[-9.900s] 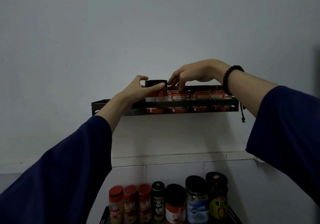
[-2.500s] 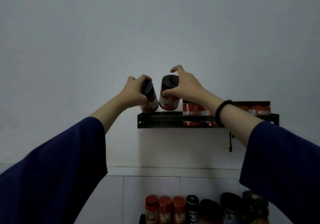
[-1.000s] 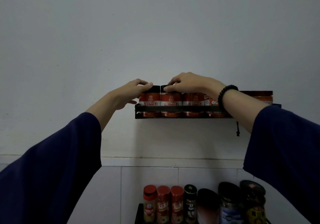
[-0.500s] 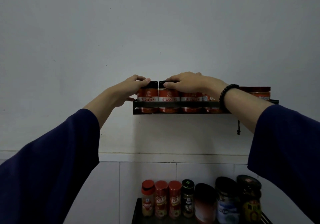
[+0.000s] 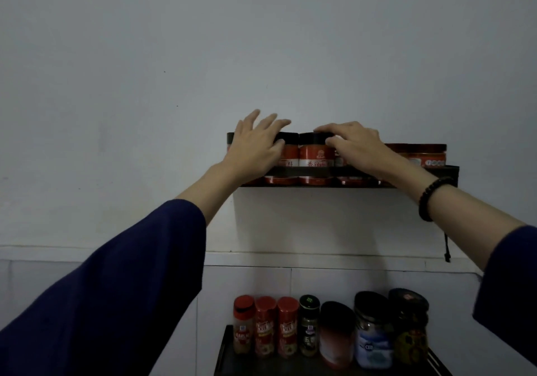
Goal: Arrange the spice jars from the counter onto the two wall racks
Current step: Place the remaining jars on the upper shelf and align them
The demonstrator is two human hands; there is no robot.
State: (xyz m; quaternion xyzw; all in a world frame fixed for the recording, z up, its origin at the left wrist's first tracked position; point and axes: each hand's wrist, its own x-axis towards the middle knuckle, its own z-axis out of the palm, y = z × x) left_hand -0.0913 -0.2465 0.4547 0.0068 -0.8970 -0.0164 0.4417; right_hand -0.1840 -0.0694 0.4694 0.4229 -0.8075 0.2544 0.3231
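Red spice jars (image 5: 316,157) stand upright, shoulder to shoulder, in the upper rack (image 5: 452,175) on the wall. Left grip (image 5: 255,149) is spread flat across the leftmost jars. Right grip (image 5: 354,146) lies with near-straight fingers over the lids just beside it, pinching nothing. Both crowd the row's left end, and the left looks nearer for any last nudge.

GARLIC on left lower bottle (image 5: 241,329), 香辣 on upper red jar (image 5: 315,157)
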